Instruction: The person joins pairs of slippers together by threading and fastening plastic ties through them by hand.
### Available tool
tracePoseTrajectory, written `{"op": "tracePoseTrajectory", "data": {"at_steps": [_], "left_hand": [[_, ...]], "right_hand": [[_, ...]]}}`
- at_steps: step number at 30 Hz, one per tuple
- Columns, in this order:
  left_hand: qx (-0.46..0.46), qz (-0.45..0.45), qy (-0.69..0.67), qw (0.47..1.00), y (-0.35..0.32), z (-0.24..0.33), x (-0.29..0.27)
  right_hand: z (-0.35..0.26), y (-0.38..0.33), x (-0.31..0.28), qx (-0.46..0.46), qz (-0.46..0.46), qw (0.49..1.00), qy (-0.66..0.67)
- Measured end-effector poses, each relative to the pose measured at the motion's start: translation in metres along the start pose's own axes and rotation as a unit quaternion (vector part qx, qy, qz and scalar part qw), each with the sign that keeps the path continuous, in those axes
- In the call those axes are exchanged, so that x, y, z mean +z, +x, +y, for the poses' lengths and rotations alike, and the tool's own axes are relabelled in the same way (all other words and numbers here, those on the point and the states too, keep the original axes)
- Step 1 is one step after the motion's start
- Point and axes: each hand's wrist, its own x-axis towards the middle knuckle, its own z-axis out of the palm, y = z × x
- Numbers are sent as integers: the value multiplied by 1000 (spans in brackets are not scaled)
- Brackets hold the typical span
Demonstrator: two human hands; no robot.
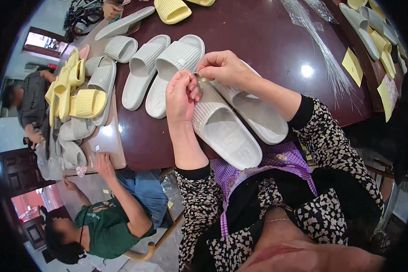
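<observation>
A pair of light grey slide slippers lies at the table's front edge: the left slipper and the right slipper, toes away from me. Above their toe ends my two hands meet. My left hand is closed, thumb and fingertips pressed together. My right hand pinches just beside it. Whatever thin thing lies between the fingertips is too small to make out. To the left of my hands stands another grey pair, a near slipper and a farther one, close to my left wrist.
A bundle of thin whitish strands lies at the right, with yellow paper beyond it. More yellow slippers and grey ones are piled at the left. A co-worker in a green shirt sits left; another person in dark clothes is behind.
</observation>
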Motion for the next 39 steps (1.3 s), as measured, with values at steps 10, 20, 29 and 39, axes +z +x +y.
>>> {"op": "tracePoseTrajectory", "data": {"at_steps": [10, 20, 29, 39], "left_hand": [[0, -3, -12, 1000, 0, 0, -2], [-12, -16, -4, 1000, 0, 0, -2], [-10, -16, -2, 1000, 1, -4, -6], [62, 36, 46, 996, 6, -4, 1]], "right_hand": [[2, 0, 1, -1, -6, 1000, 9], [0, 0, 1, 2, -4, 1000, -17], [-2, -1, 2, 11, -2, 999, -35], [-12, -4, -6, -148, 65, 973, -168]]}}
